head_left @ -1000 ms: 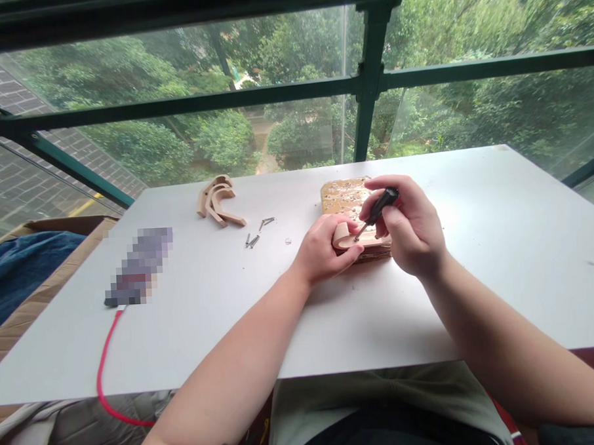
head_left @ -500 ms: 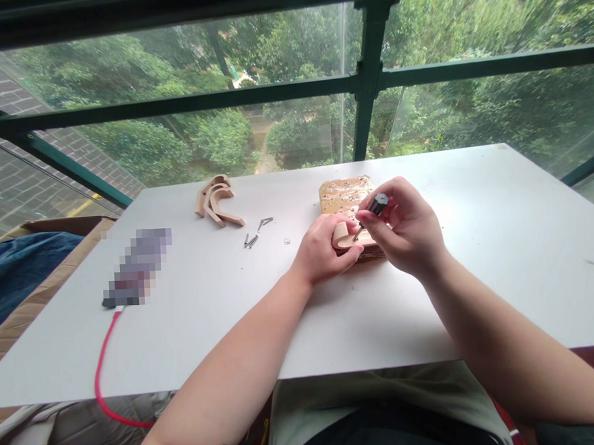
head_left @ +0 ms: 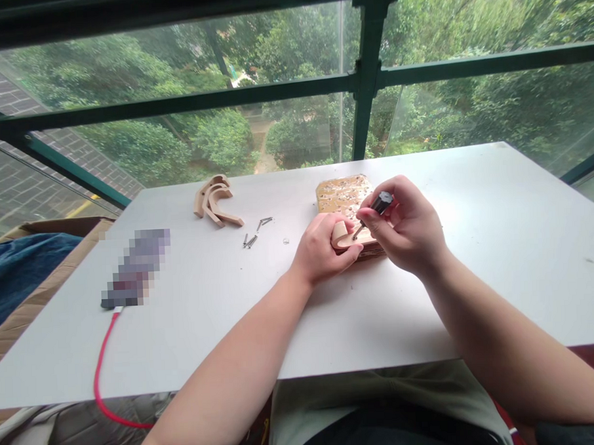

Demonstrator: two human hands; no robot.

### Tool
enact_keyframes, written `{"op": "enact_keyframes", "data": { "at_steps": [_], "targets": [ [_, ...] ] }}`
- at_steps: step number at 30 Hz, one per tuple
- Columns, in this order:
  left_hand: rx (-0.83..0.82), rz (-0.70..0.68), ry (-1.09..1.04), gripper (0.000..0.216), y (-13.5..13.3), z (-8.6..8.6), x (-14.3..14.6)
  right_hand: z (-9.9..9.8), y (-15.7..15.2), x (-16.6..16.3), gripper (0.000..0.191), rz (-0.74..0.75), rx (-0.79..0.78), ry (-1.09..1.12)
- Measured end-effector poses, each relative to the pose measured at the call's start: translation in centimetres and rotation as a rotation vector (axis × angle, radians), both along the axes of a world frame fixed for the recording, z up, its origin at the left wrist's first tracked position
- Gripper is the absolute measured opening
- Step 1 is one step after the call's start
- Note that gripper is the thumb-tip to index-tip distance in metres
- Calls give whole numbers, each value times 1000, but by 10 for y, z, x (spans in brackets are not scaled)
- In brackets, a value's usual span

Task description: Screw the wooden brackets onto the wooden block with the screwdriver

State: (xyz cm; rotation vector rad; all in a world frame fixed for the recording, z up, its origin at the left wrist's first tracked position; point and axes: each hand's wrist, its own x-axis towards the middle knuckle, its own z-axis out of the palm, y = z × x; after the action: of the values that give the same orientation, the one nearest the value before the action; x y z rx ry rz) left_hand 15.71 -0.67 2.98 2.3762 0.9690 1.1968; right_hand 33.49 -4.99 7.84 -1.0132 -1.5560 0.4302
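Note:
My left hand (head_left: 325,249) is closed around the near end of a pale curved wooden hook (head_left: 345,237), thumb along its front side. The hook lies on a worn, speckled block (head_left: 342,193) with a chipped yellowish top. In my right hand (head_left: 406,227) is a screwdriver (head_left: 381,202) with a dark handle, held tilted. Its shaft runs down to the hook, and the tip meets a dark spot there, perhaps a screw head too small to make out. My right hand covers the far part of the hook.
Several similar wooden hooks (head_left: 216,201) lie at the back left of the white table (head_left: 222,317). Several loose screws (head_left: 250,241) and a small ring (head_left: 286,241) are nearer. A blurred-out device (head_left: 139,265) with a red cable (head_left: 97,369) lies left. A cardboard box (head_left: 44,286) stands beyond.
The screwdriver handle has tilted very slightly to the right in my right hand. My left hand keeps its hold on the wooden hook, and the block stays under it.

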Motion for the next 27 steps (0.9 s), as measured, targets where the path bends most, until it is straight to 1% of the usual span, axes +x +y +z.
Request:
{"op": "enact_keyframes", "data": {
  "at_steps": [5, 10, 14, 18, 27],
  "targets": [
    [-11, -15, -17, 30, 0, -1, 0, -1, 0, -1, 16, -5, 15, -4],
    [-20, -42, -42, 31, 0, -3, -1, -1, -1, -2, 22, 118, -47, 88],
    [-28, -39, -46, 32, -1, -2, -1, 1, -2, -2, 17, 167, -70, 125],
    [-53, -17, -50, 33, -3, 0, 0, 2, -2, -1, 12, 165, -99, 136],
    [-83, -20, -82, 31, -4, 0, 0, 1, 0, 0, 11, 147, -113, 139]
  ]
}}
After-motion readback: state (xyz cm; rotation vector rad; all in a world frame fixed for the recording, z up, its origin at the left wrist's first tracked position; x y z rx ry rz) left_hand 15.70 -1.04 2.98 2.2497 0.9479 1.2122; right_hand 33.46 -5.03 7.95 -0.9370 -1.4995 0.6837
